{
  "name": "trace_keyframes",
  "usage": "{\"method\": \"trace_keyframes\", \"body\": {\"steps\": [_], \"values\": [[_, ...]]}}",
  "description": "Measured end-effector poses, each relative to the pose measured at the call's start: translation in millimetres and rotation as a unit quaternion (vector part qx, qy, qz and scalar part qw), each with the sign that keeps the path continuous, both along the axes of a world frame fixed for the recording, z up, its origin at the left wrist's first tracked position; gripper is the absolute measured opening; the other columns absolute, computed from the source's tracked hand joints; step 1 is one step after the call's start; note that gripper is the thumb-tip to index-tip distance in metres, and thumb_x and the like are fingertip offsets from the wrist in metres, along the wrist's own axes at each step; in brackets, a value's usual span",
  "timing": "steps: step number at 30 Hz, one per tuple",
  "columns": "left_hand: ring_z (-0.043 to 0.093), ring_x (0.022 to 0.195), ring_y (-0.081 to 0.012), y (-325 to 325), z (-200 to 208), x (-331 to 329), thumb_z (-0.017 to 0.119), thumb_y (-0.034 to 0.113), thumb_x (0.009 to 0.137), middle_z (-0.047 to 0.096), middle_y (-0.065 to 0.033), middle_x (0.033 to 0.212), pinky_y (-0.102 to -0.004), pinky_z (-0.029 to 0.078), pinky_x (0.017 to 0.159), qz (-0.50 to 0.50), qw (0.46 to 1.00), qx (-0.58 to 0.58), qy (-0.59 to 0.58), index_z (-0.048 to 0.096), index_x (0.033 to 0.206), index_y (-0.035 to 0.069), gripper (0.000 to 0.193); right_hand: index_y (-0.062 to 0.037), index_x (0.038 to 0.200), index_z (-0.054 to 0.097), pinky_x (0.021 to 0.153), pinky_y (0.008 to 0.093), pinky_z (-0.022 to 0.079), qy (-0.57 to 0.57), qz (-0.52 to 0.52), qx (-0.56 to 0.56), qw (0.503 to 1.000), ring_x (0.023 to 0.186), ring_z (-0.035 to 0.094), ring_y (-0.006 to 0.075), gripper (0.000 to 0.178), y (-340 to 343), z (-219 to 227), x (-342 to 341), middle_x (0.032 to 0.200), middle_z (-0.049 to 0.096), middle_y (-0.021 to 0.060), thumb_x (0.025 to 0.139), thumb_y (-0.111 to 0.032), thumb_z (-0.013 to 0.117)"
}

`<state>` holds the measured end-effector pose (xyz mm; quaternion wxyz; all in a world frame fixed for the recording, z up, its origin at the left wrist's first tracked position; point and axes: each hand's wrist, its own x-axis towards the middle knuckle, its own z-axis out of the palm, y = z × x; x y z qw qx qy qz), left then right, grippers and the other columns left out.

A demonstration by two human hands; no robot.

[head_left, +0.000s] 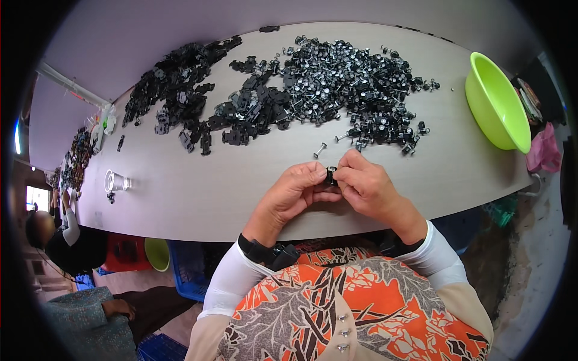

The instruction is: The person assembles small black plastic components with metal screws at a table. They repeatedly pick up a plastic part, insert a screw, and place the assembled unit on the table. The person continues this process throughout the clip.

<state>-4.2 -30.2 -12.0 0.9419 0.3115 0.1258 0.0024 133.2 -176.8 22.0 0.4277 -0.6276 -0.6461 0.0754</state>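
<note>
My left hand and my right hand meet above the near part of the table. Between their fingertips is a small black plastic part, pinched from both sides. Its exact shape is mostly hidden by the fingers. Just beyond the hands lies a loose wheel axle, a silver rod with a wheel at each end. Farther back spreads a big heap of wheel axles with black wheels. To its left are piles of flat black toy car chassis, some mixed into the heap's edge.
A lime green basin stands at the table's right end. On the left sits a clear plastic cup. Another person works at far left beside more small parts. Blue crates and a seated person's lap are below the near edge.
</note>
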Motion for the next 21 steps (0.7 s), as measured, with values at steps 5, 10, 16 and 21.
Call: {"method": "trace_keyframes", "body": {"steps": [5,10,16,21], "values": [[0.066,0.082,-0.0174,-4,7,-2,0.062,0.019,0.094,0.061,-0.0046,0.086,-0.0345,0.060,0.079,0.021,0.997,0.070,0.030,0.056,0.083,0.004,0.020,-0.0005,0.078,0.055,0.057,0.0402,0.049,-0.067,-0.002,-0.033,0.997,0.067,0.058,0.0314,0.012,2,5,-7,0.087,0.048,0.0119,0.073,0.002,0.066],[0.063,0.078,-0.0142,-6,8,-1,0.063,0.019,0.094,0.060,-0.0029,0.084,-0.0330,0.059,0.075,0.036,0.993,0.110,0.031,0.056,0.083,0.004,0.019,-0.0019,0.082,0.054,0.058,0.0395,0.049,-0.067,-0.003,-0.037,0.997,0.070,0.058,0.0317,0.019,6,8,-12,0.087,0.048,0.0116,0.073,-0.002,0.070],[0.062,0.072,-0.0115,-6,9,-2,0.070,0.012,0.085,0.059,-0.0016,0.078,-0.0280,0.056,0.066,0.031,0.978,0.195,0.062,0.053,0.080,0.006,0.019,-0.0041,0.099,0.055,0.059,0.0387,0.051,-0.035,-0.030,0.010,0.999,0.074,0.060,0.0317,0.033,2,-3,-23,0.089,0.049,0.0112,0.070,0.001,0.070],[0.060,0.058,-0.0105,-15,12,-4,0.072,0.002,0.079,0.059,-0.0035,0.073,-0.0237,0.049,0.052,0.089,0.968,0.212,0.104,0.047,0.075,0.009,0.027,-0.0024,0.112,0.056,0.061,0.0370,0.051,0.056,0.030,-0.002,0.998,0.076,0.061,0.0302,0.042,0,5,-16,0.091,0.054,0.0130,0.072,0.009,0.059]]}}
